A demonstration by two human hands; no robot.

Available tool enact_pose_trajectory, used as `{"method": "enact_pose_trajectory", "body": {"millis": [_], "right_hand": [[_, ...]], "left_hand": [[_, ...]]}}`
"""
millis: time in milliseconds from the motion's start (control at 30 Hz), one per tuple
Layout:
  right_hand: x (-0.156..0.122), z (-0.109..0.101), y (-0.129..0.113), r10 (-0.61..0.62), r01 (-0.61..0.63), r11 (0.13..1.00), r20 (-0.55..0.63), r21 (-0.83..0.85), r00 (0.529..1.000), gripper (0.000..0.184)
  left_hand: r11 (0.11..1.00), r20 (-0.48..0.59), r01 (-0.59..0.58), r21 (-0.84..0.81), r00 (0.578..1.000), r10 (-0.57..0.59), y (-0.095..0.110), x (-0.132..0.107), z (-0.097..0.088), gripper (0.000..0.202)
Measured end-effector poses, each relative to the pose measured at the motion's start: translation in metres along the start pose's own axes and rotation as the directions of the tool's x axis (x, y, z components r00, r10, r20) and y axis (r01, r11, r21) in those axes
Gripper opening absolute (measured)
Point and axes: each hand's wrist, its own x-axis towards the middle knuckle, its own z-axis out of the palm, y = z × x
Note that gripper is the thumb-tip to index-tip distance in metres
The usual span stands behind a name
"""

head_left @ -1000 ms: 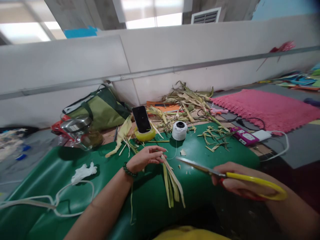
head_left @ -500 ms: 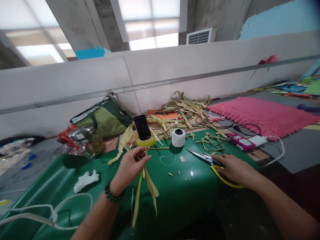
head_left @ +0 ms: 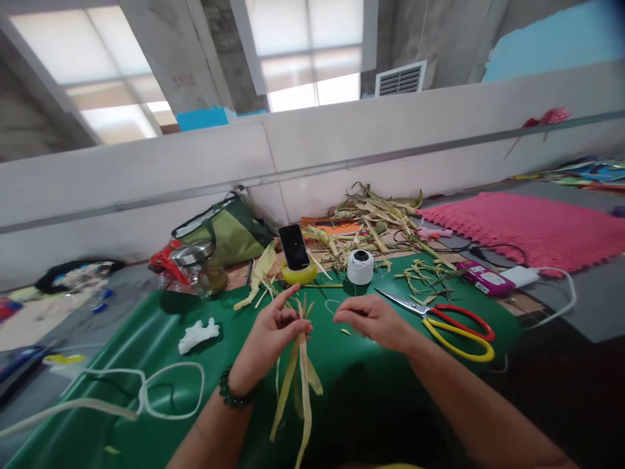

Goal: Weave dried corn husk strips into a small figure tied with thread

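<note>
My left hand (head_left: pixel 273 339) pinches a small bundle of pale dried corn husk strips (head_left: pixel 303 384), their long ends hanging down and short tips poking up above the fingers. To its right, my right hand (head_left: pixel 374 320) has its thumb and fingertips pressed together. A loop of white thread (head_left: pixel 328 306) passes close to those fingertips; whether they grip it I cannot tell. Behind stands a white thread spool (head_left: pixel 360 268). Scissors (head_left: pixel 430 314) with red and yellow handles lie on the green mat (head_left: pixel 234 345), to the right of my right hand.
A phone (head_left: pixel 293 247) leans on a yellow ring (head_left: pixel 299 273). Behind are heaped husks (head_left: pixel 371 215), a green bag (head_left: pixel 234 234) and a glass jar (head_left: pixel 200 267). White tissue (head_left: pixel 199 335) and a white cable (head_left: pixel 141 391) lie left; a purple box (head_left: pixel 483 278) and pink cloth (head_left: pixel 527 228) right.
My right hand has let go of the scissors, which now lie on the mat, and has moved left toward my left hand. My left hand still holds the husk strips. The view has shifted left.
</note>
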Motion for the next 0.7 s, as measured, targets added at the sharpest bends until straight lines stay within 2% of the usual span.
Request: {"method": "enact_pose_trajectory", "body": {"millis": [67,133,200,300,367,433,500,567,633,700], "right_hand": [[0.001,-0.012,0.001,-0.041,0.022,0.987,-0.122,-0.158,0.992,0.039],[0.001,-0.017,-0.002,-0.109,0.018,0.952,-0.284,-0.304,0.952,0.034],[0.001,-0.009,-0.008,-0.148,0.029,0.94,-0.331,-0.34,0.932,0.035],[0.0,0.019,-0.016,-0.153,0.09,0.944,-0.182,-0.316,0.971,0.031],[0.0,0.036,-0.017,-0.181,0.13,0.932,-0.123,-0.339,0.976,0.023],[0.002,0.045,-0.016,-0.205,0.174,0.943,-0.081,-0.283,0.975,0.018],[0.005,0.044,-0.015,-0.22,0.2,0.958,-0.082,-0.206,0.972,0.022],[0.009,0.036,-0.017,-0.213,0.199,0.967,-0.074,-0.158,0.974,0.023],[0.012,0.029,-0.021,-0.174,0.175,0.981,0.028,-0.088,0.984,0.021],[0.012,0.026,-0.024,-0.11,0.105,0.994,0.176,0.036,0.978,0.017]], "left_hand": [[1.0,-0.054,0.005,-0.024,0.999,-0.006,-0.001,-0.003,-0.01,0.085],[0.999,-0.067,0.017,-0.034,0.998,-0.02,-0.002,-0.006,-0.013,0.079],[0.998,-0.06,0.025,-0.05,0.998,-0.028,-0.003,-0.007,-0.01,0.072],[0.997,-0.102,-0.036,-0.075,0.994,0.028,-0.003,-0.006,0.001,0.067],[0.991,-0.152,-0.101,-0.088,0.984,0.087,-0.003,-0.006,0.008,0.073],[0.979,-0.205,-0.159,-0.126,0.97,0.131,-0.003,-0.005,0.011,0.084],[0.968,-0.24,-0.18,-0.176,0.961,0.135,-0.003,-0.003,0.011,0.085],[0.973,-0.209,-0.148,-0.177,0.972,0.11,-0.002,-0.001,0.008,0.07],[0.987,-0.124,-0.107,-0.121,0.988,0.092,-0.001,0.0,0.006,0.046],[0.992,-0.043,-0.097,-0.079,0.995,0.094,-0.001,-0.002,0.006,0.036]]}}
